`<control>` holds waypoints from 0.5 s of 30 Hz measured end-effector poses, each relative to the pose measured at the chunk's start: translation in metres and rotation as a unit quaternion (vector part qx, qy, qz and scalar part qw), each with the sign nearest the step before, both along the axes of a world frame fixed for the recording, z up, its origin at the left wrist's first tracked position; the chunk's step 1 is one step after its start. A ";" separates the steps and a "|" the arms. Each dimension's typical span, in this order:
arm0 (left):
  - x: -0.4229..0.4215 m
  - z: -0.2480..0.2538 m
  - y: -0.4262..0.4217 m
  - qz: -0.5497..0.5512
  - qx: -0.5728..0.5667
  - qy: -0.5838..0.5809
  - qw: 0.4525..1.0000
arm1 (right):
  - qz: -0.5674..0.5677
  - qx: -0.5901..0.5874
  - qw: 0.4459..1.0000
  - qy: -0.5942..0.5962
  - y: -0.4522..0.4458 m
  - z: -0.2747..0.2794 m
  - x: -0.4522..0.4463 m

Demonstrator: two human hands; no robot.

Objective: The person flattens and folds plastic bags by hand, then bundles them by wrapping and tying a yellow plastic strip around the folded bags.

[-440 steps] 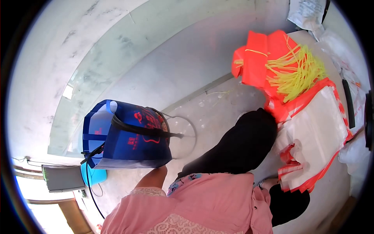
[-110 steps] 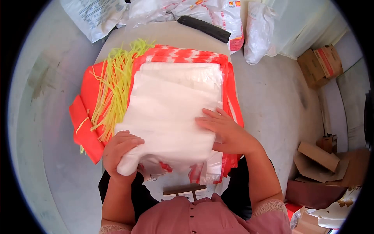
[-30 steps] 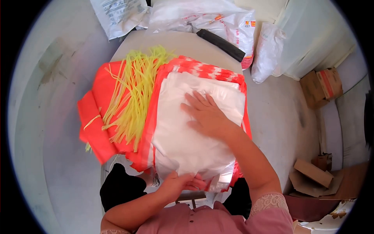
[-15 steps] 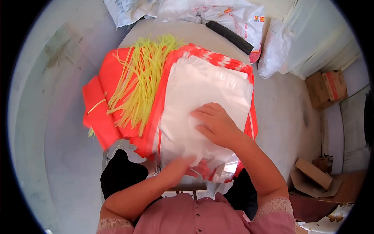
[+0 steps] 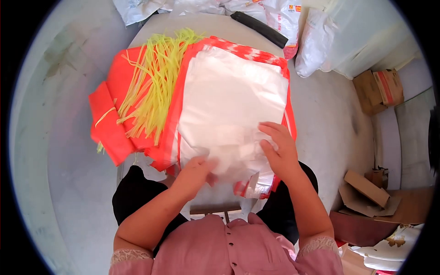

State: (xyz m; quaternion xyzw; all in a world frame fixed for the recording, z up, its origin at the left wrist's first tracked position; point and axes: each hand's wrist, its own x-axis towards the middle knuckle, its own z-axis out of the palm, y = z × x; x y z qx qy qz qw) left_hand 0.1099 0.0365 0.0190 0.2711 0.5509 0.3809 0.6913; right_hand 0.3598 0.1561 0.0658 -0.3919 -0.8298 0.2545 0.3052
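A stack of clear plastic bags (image 5: 233, 91) lies on top of red-and-white bags (image 5: 261, 55), whose red edges stick out at the top and sides. At the stack's lower right edge, my right hand (image 5: 280, 151) is open, thumb and fingers apart, beside the plastic. My left hand (image 5: 193, 175) is at the lower left edge of the clear bags; its fingertips are smeared by motion, so I cannot tell whether they grip the plastic. Under the near edge, a red-and-clear corner (image 5: 252, 185) hangs down.
Yellow strips (image 5: 160, 87) are spread over red sheets (image 5: 119, 73) on the left, beside a tied red roll (image 5: 107, 123). At the back lie a black roll (image 5: 259, 28) and white sacks (image 5: 314, 43). Cardboard boxes (image 5: 378, 91) stand on the right.
My right hand has moved from the middle of the clear bags to their right edge. My left hand has shifted left and up. The whole scene sits slightly higher and further left.
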 end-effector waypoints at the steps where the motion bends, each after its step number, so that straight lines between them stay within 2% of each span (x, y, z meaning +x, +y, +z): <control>1: 0.000 0.003 0.000 0.019 0.004 -0.026 0.999 | -0.042 -0.078 0.996 0.032 -0.011 0.000 0.013; 5: 0.005 0.013 0.000 0.064 0.012 -0.118 0.991 | -0.100 -0.030 0.992 0.070 -0.034 -0.030 0.043; 9: -0.001 0.007 0.002 0.055 0.011 -0.185 0.981 | -0.061 -0.174 0.974 0.133 -0.045 -0.031 0.046; 12: -0.001 0.009 0.008 0.042 0.028 -0.207 0.977 | -0.039 -0.193 0.975 0.107 -0.049 -0.013 0.039; 15: 0.002 0.013 0.007 0.038 0.014 -0.230 0.972 | -0.013 -0.207 0.967 0.147 -0.056 -0.021 0.037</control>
